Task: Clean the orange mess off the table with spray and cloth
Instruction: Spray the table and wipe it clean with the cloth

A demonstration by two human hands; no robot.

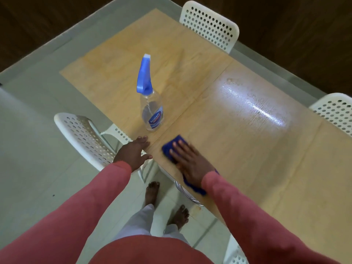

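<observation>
At the table's (247,149) near edge the right hand (190,159) presses flat on the blue cloth (172,144), while the spray bottle (150,103) stands upright just beyond the open, empty left hand (133,151), which is nearer it.

Both arms, in pink sleeves, reach forward and down from the bottom of the view. The left hand (133,153) has its fingers spread and relaxed, fingertips at the table (247,149) edge, thumb out to the side, holding nothing. The right hand (190,161) lies palm down with straight fingers flat on the cloth (172,144), wrist slightly raised. Two bare feet stand on the floor below.
</observation>
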